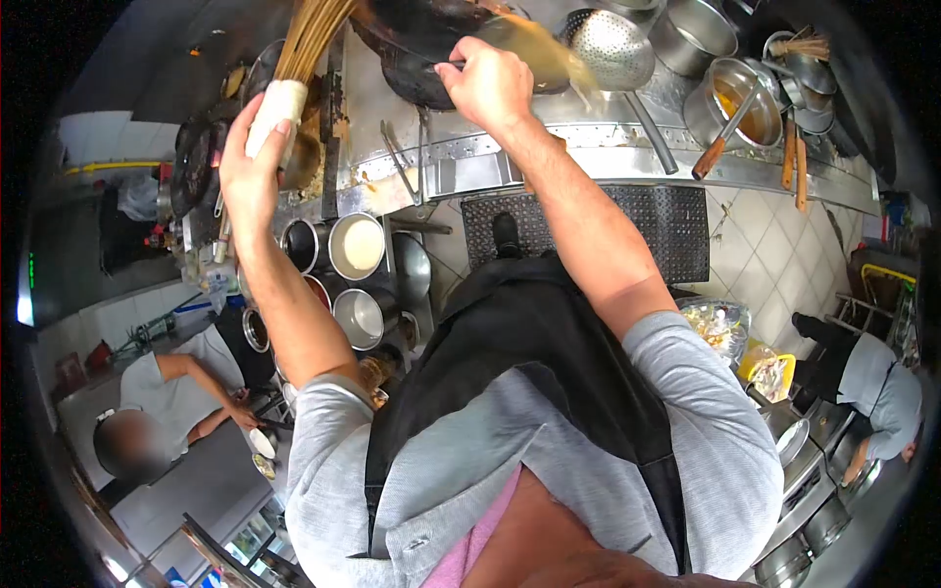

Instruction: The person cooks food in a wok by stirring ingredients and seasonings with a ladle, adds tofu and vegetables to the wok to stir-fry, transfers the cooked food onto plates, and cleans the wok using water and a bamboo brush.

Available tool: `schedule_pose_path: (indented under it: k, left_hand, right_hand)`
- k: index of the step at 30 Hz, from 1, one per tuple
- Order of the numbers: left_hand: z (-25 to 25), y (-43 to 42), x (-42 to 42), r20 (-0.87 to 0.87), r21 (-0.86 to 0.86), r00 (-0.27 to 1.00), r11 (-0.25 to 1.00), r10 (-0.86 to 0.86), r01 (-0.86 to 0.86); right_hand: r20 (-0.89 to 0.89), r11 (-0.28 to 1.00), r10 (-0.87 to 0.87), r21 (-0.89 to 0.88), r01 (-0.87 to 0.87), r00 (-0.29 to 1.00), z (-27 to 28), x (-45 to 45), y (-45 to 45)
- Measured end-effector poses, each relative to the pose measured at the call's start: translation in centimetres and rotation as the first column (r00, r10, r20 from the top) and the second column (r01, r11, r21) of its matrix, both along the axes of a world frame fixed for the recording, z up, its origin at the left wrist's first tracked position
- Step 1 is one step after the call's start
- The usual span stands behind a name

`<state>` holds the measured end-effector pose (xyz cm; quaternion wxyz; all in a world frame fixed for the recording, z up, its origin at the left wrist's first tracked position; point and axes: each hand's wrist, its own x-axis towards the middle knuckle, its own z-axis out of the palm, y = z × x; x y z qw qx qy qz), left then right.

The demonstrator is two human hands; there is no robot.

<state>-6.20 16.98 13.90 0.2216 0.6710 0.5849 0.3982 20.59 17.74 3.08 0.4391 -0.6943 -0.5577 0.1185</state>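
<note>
Over the stove (361, 88), left fingers (242, 122) grip a brush (297, 69), right fingers (474, 49) a dark handle (455, 65).

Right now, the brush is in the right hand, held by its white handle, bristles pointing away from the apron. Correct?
Wrong hand: the head view shows the brush in the left hand. The rest holds: it's gripped by its white handle, bristles pointing away from the apron.
</note>
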Motion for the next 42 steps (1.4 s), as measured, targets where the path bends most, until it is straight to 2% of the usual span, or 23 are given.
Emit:
schedule_pose_path:
  k: [1,4,6,10,13,16,17,19,20,22,24,25,27,28,31,33,35,37,38,39,40,41,42]
  left_hand:
    - [-0.6,-1.1,0.1,0.028,-0.036,0.999,0.999,0.026,-0.025]
    - [-5.8,-2.2,-0.6,0.218,0.077,0.976,0.997,0.006,-0.023]
    - [-8.4,-3.1,-0.3,0.347,-0.037,0.934,0.996,0.088,-0.08]
    - [-14.4,-2.1,-0.7,0.25,-0.238,0.935,0.952,0.251,-0.192]
    - [-20.7,0.1,-1.7,0.303,-0.353,0.907,0.918,0.292,-0.178]
    - [-27.6,2.9,-3.1,0.088,-0.527,0.926,0.807,0.366,-0.268]
    - [-34.0,4.6,-5.5,-0.023,-0.413,0.951,0.863,0.309,-0.291]
    - [-37.7,5.9,-5.9,-0.18,-0.238,0.929,0.902,0.323,-0.36]
    - [-38.5,6.3,-5.9,-0.266,-0.426,0.91,0.808,0.318,-0.407]
    - [-43.0,7.3,-7.8,-0.261,-0.623,0.951,0.723,0.168,-0.299]
    - [-45.9,8.2,-8.9,-0.431,-0.669,0.888,0.717,-0.159,-0.196]
    - [-45.6,8.2,-8.6,-0.479,-0.677,0.847,0.711,-0.23,-0.19]
    - [-44.1,7.9,-7.8,-0.565,-0.57,0.81,0.784,-0.156,-0.246]
    - [-39.1,7.0,-5.7,-0.623,-0.446,0.781,0.84,-0.044,-0.309]
    - [-34.7,8.1,-4.7,-0.461,-0.041,0.887,0.997,0.04,-0.066]
    - [-32.1,9.2,-3.5,-0.314,-0.02,0.948,0.999,-0.047,0.043]
    - [-28.4,10.7,-1.6,-0.223,-0.016,0.963,0.989,-0.149,0.149]
    - [-25.0,11.8,1.1,-0.024,-0.164,0.968,0.956,-0.251,0.243]
    - [-23.9,12.2,2.5,0.081,-0.229,0.955,0.927,-0.285,0.297]
    - [-23.5,12.8,4.0,0.066,-0.21,0.938,0.914,-0.342,0.348]
    - [-23.3,13.3,5.9,0.046,-0.132,0.921,0.912,-0.387,0.389]
    - [-23.1,13.6,7.9,0.021,-0.056,0.903,0.902,-0.429,0.429]
    - [-23.1,14.0,9.3,-0.007,0.02,0.883,0.883,-0.469,0.469]
  right_hand:
    - [-0.033,1.0,-0.017,0.006,0.017,0.999,0.1,0.1,-0.1]
    - [-0.14,0.996,-0.074,0.033,0.079,0.987,0.6,0.9,0.1]
    - [-0.223,0.992,-0.103,0.05,0.117,0.969,0.7,1.6,0.2]
    - [-0.287,0.985,-0.133,0.07,0.159,0.949,0.7,2.2,0.8]
    - [-0.284,0.986,-0.097,0.106,0.131,0.954,0.5,1.1,0.4]
    - [-0.091,0.999,-0.009,0.033,0.012,0.996,-0.8,-0.9,0.4]
    - [0.021,0.998,0.048,0.037,-0.049,0.999,-1.8,-1.3,0.8]
    - [0.199,0.982,0.167,0.053,-0.18,0.966,-3.9,-2.1,1.8]
    - [0.247,0.971,0.205,0.067,-0.228,0.947,-5.2,-2.4,2.6]
    - [0.339,0.939,0.289,0.084,-0.334,0.895,-8.0,-2.9,4.8]
    - [0.332,0.936,0.34,-0.028,-0.351,0.88,-9.3,-3.6,6.8]
    - [0.329,0.936,0.352,-0.097,-0.339,0.876,-10.0,-4.0,7.9]
    - [0.333,0.927,0.369,-0.195,-0.319,0.868,-12.6,-4.8,10.0]
    - [0.318,0.928,0.367,-0.199,-0.317,0.874,-13.2,-5.1,10.8]
    - [0.26,0.931,0.355,-0.184,-0.315,0.898,-14.0,-5.2,12.2]
    - [0.199,0.929,0.363,-0.148,-0.338,0.91,-14.7,-4.9,12.2]
    - [0.178,0.971,0.209,0.076,-0.225,0.962,-12.7,-3.1,10.3]
    - [0.098,0.973,0.104,0.198,-0.122,0.99,-12.2,2.5,6.7]
    - [0.362,0.97,-0.155,0.23,0.073,0.919,-12.9,7.8,4.4]
    - [0.476,0.95,-0.309,0.205,0.237,0.824,-11.0,12.0,1.6]
    - [0.534,0.818,-0.549,0.185,0.545,0.642,-11.2,16.9,-1.3]
    - [0.617,0.62,-0.631,0.038,0.784,0.469,-11.3,21.5,-3.9]
    - [0.629,0.445,-0.694,-0.008,0.896,0.35,-13.5,25.8,-6.7]
